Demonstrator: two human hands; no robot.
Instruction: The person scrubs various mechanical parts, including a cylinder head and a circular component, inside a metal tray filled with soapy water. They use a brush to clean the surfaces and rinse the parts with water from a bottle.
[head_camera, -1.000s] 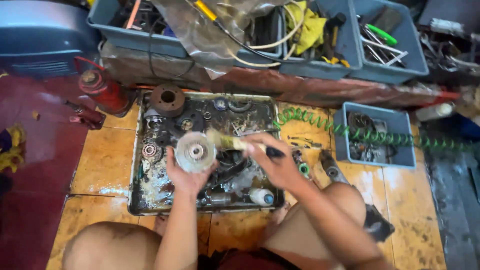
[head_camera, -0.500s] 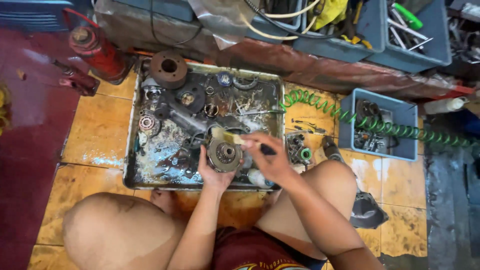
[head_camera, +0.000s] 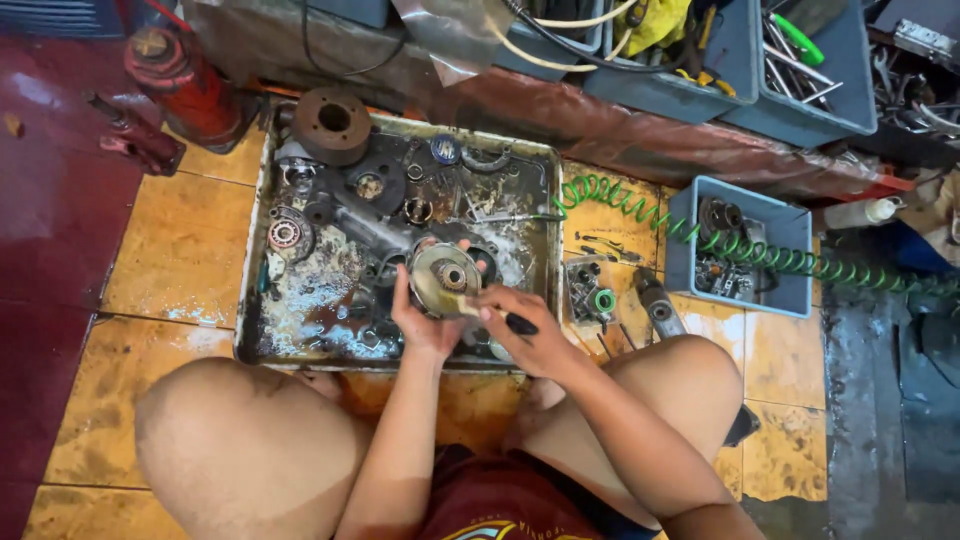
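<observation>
Floor of worn orange tiles, wet and stained, with a dark red floor strip at left; person sits on it, bare knees either side of a shallow metal wash tray. Tray holds dirty liquid and greasy engine parts: a bearing, gears, rings, and a rusty round hub resting on its far left corner. Left hand holds a round metal clutch disc over the near middle of the tray, fingers curled under and around its rim, disc face tilted up toward the camera. Right hand is clenched on the dark handle of a paintbrush, bristle end touching the disc's lower edge. Just right of the tray: small loose parts on the tile, a green coiled air hose running to the right across a small grey bin of parts. Red bottle jack stands at far left. Along the back, grey tool bins with wrenches, cables, a yellow rag, and clear plastic sheeting crowd the far edge.
</observation>
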